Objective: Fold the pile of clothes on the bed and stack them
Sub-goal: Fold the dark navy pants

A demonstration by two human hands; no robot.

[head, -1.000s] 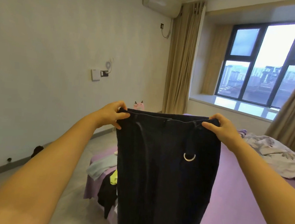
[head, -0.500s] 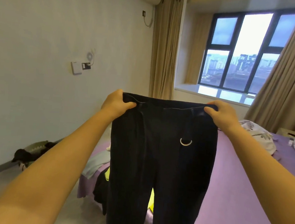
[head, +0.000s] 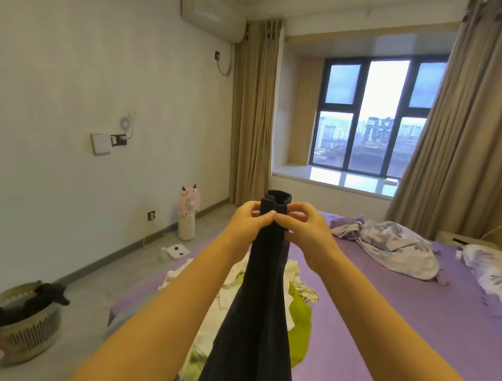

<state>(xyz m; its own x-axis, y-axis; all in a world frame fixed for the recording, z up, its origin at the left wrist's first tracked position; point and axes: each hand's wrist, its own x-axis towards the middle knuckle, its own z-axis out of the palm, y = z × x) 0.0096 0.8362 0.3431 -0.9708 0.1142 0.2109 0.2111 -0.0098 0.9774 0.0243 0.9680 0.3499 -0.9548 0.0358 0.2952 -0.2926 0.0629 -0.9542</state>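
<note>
I hold a pair of dark navy trousers (head: pixel 261 306) up in front of me, folded in half lengthwise so the two waist sides meet. My left hand (head: pixel 248 220) and my right hand (head: pixel 304 225) touch each other and both pinch the waistband. The two legs hang down together toward the bottom of the view. Beneath them on the purple bed (head: pixel 383 323) lies the pile of clothes (head: pixel 297 303), white and lime green pieces, partly hidden by the trousers and my arms.
A crumpled floral blanket (head: pixel 396 248) lies at the far right of the bed, with a pillow (head: pixel 497 269) beyond it. On the floor to the left stand a laundry basket (head: pixel 22 328) with dark cloth, a white scale (head: pixel 177 250) and a pink fan (head: pixel 188 212).
My hands have come together, bringing the two sides of the waistband to meet, so the trousers went from spread flat to folded in half lengthwise. My view has tilted to show more of the bed.
</note>
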